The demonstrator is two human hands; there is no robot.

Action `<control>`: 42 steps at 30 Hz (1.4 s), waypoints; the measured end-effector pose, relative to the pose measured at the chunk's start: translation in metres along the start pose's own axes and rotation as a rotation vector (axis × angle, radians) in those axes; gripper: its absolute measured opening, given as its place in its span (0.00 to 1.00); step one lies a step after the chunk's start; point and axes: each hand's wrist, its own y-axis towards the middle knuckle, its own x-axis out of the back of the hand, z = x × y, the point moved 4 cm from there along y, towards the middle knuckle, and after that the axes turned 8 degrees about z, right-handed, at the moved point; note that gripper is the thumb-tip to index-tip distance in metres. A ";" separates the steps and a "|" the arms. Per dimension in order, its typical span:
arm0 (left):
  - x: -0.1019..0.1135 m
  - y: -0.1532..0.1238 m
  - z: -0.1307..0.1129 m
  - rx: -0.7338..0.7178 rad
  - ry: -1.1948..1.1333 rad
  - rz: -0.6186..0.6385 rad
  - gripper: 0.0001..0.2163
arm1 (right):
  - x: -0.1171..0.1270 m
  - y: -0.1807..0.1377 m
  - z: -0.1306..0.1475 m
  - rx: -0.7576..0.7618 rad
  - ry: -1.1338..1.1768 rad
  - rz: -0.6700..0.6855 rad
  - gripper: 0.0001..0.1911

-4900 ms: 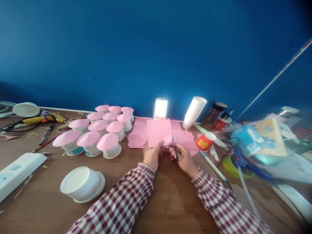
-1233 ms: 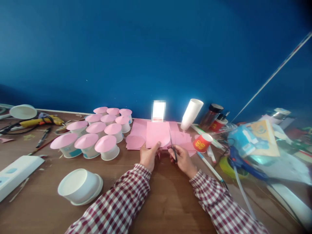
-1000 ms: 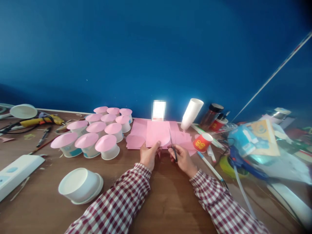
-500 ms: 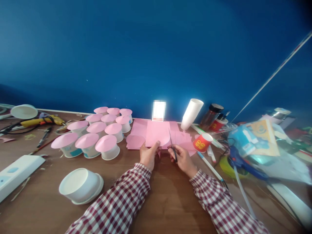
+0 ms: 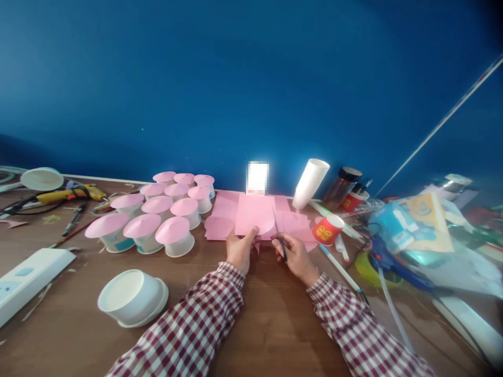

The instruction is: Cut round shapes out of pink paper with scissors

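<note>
My left hand (image 5: 239, 250) pinches the lower edge of a pink paper sheet (image 5: 253, 213), thumb on top, holding it up off the wooden table. My right hand (image 5: 295, 256) is closed round the handles of small scissors (image 5: 278, 235), whose blades point up along the sheet's curved right edge. More pink sheets and a cut round piece (image 5: 219, 227) lie flat under and behind the held sheet.
Several white cups topped with pink paper cones (image 5: 157, 209) stand at left. An upturned white bowl (image 5: 131, 297) sits near left. A red paper cup (image 5: 327, 229), a stack of white cups (image 5: 311, 183), a jar, pens, a blue glue gun (image 5: 396, 262) and packets crowd the right.
The hands, paper and scissors stay almost in place; the scissors' blades shift slightly along the sheet's right edge. The view drifts a little.
</note>
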 end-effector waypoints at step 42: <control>0.002 0.002 0.000 -0.008 -0.013 -0.031 0.16 | -0.001 0.000 0.004 -0.012 -0.076 -0.004 0.17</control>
